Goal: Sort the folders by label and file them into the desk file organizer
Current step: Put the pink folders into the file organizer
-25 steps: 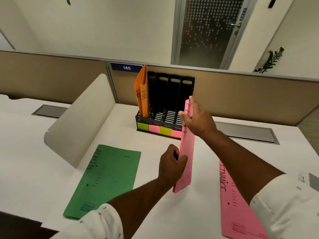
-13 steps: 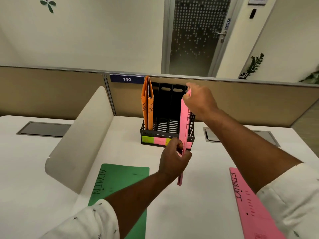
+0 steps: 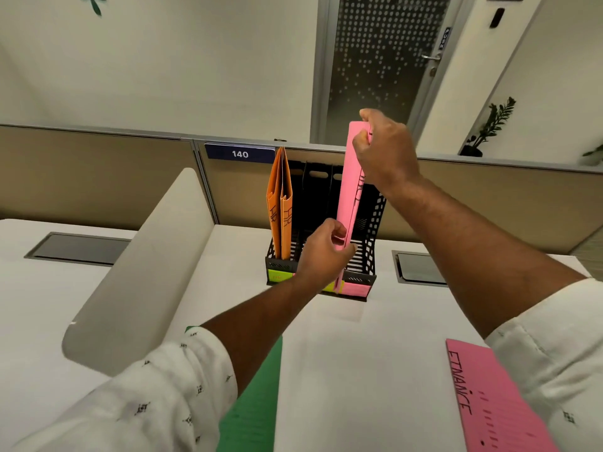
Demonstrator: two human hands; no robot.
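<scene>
I hold a pink folder (image 3: 346, 190) upright on edge at the front of the black desk file organizer (image 3: 370, 223), in line with its right slots. My right hand (image 3: 383, 151) pinches the folder's top end. Lower down, my left hand (image 3: 321, 252) grips its bottom part. Two orange folders (image 3: 280, 207) marked HR stand in the organizer's leftmost slot. Coloured labels run along the organizer's front, a green one (image 3: 280, 275) at left and a pink one (image 3: 356, 289) at right. A second pink folder (image 3: 489, 402) marked FINANCE lies flat at the near right. A green folder (image 3: 254, 402) lies partly under my left arm.
A curved white divider panel (image 3: 137, 272) stands on the white desk (image 3: 359, 370) to the left. A tan partition wall (image 3: 98, 174) with a blue 140 sign (image 3: 239, 154) runs behind the organizer. Grey cable hatches (image 3: 78, 247) are set into the desk on both sides.
Both hands have carried the pink folder up and forward to the organizer's front. My right hand rose to the folder's top end, and the folder now stands more upright.
</scene>
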